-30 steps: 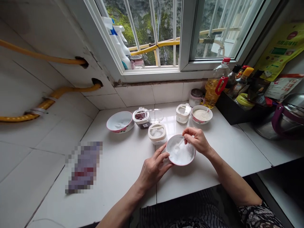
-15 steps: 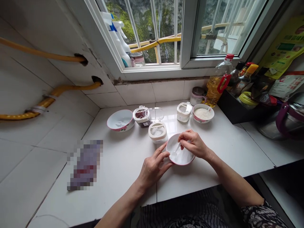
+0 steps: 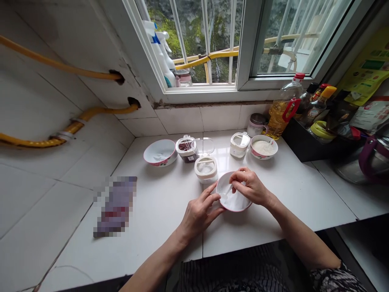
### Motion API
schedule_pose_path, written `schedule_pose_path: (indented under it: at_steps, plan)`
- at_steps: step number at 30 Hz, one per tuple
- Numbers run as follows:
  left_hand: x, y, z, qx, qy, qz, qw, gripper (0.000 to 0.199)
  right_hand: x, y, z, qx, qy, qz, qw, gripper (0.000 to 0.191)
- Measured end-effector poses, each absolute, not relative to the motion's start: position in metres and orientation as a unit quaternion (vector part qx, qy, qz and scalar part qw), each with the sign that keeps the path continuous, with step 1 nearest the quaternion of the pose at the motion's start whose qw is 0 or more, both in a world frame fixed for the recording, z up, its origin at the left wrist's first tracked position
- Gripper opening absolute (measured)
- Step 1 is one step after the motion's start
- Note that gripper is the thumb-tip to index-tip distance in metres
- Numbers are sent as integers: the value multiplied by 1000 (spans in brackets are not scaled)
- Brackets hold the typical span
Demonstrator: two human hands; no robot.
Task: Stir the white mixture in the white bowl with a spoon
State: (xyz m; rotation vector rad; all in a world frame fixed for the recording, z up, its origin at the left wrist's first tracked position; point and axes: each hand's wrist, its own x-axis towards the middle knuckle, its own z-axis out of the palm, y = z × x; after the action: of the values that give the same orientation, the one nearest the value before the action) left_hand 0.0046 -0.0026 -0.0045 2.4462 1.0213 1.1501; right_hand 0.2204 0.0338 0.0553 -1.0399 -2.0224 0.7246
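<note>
A white bowl with a pink rim (image 3: 243, 204) stands on the counter, with white stuff inside that I cannot make out clearly. My left hand (image 3: 199, 211) grips the bowl's left side, thumb and fingers spread along the rim. Over the bowl, my right hand (image 3: 251, 186) pinches a small white spoon (image 3: 226, 192), its tip down in the bowl. Just behind the bowl sits a clear lidded container (image 3: 206, 170). Further back are an open container of dark red beans (image 3: 186, 148), another clear container (image 3: 239, 144) and a bowl of pale grains (image 3: 263, 148).
At the back left stands a wide white bowl (image 3: 160, 153). A blurred flat item (image 3: 117, 207) lies on the left of the counter. An oil bottle (image 3: 281, 109), a jar (image 3: 257, 123) and a black box of bottles (image 3: 306, 142) line the back right. A kettle (image 3: 373, 158) is far right.
The whole view has shifted slightly, so things appear a little further right. Both hands keep their hold on bowl and spoon, and the spoon stays in the bowl.
</note>
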Motion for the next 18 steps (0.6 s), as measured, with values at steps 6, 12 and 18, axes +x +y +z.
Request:
schedule_pose_path:
  at_steps: [6,12,18]
  plan:
    - [5,-2,-5,841,348,396,120,18,228,35,63,-428,-669,435,424,13]
    - [5,-1,-7,841,346,400,113,19,235,45,62,-457,-558,519,459,9]
    - [4,-1,-4,841,344,403,110,19,239,55,57,-470,-484,560,481,11]
